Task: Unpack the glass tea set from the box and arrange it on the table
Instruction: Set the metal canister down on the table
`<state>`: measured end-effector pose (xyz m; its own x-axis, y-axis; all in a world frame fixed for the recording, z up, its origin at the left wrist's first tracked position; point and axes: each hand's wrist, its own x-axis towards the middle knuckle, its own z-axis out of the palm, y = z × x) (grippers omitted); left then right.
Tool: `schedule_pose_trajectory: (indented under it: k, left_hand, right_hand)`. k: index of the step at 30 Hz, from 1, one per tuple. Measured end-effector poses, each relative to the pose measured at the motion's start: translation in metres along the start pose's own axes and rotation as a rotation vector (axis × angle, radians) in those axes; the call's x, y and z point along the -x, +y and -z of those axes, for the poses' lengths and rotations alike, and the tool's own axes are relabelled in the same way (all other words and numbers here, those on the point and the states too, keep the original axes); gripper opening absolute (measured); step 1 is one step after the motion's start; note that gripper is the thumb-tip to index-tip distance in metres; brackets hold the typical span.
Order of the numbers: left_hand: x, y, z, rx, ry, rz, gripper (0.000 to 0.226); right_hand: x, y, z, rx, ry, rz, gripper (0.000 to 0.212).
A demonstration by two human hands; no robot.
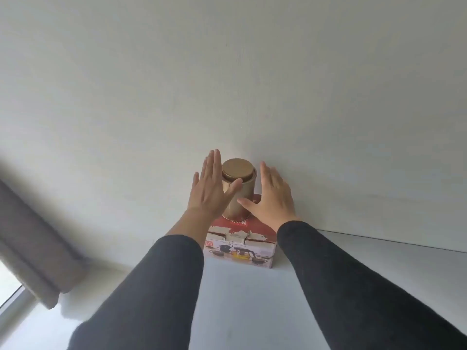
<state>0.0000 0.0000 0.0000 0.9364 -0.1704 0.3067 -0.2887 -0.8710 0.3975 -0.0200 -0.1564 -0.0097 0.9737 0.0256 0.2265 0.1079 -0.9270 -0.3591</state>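
A red cardboard tea set box [240,252] with a teapot picture on its front stands at the far edge of the white table [240,299], against the wall. Its top flaps are closed. A gold cylindrical tin [243,183] with a round lid stands upright on top of the box. My left hand [209,190] is beside the tin's left side, fingers straight, thumb in front of the tin. My right hand [273,198] is at its right side, fingers spread and straight. Whether either hand touches the tin is unclear.
A plain white wall [227,84] rises right behind the box. A grey-brown curtain [32,248] hangs at the left, with a window edge [10,296] below it. Both my forearms wear dark sleeves.
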Motion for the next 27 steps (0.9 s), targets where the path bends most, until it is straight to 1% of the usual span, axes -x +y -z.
schedule_pose_trajectory:
  k: [4, 7, 9, 11, 16, 20, 24, 27]
  left_hand:
    - [-0.009, -0.015, -0.008, 0.119, -0.106, 0.053, 0.087]
    - [-0.012, -0.017, -0.012, 0.214, -0.177, 0.07, 0.088]
    - [-0.013, -0.017, -0.013, 0.25, -0.159, 0.07, 0.089]
    - [-0.011, -0.014, -0.013, 0.265, -0.132, 0.064, 0.09]
    - [-0.004, 0.006, -0.014, 0.292, -0.113, 0.066, 0.092]
    - [0.001, 0.058, -0.019, 0.34, -0.133, 0.003, 0.09]
    - [0.006, 0.137, -0.033, 0.387, -0.177, -0.12, 0.09]
    - [0.015, 0.205, -0.053, 0.445, -0.257, -0.18, 0.092]
  right_hand:
    - [-0.012, -0.013, -0.015, -0.106, 0.041, -0.041, 0.103]
    - [-0.019, -0.017, -0.028, -0.305, 0.067, -0.121, 0.101]
    - [-0.019, -0.019, -0.033, -0.437, 0.105, -0.159, 0.096]
    - [-0.017, -0.018, -0.036, -0.512, 0.122, -0.185, 0.091]
    - [-0.003, -0.008, -0.02, -0.473, 0.122, -0.213, 0.091]
    - [0.02, 0.025, 0.017, -0.436, 0.176, -0.274, 0.092]
    - [0.057, 0.081, 0.065, -0.392, 0.27, -0.354, 0.092]
    - [0.093, 0.132, 0.103, -0.346, 0.327, -0.427, 0.089]
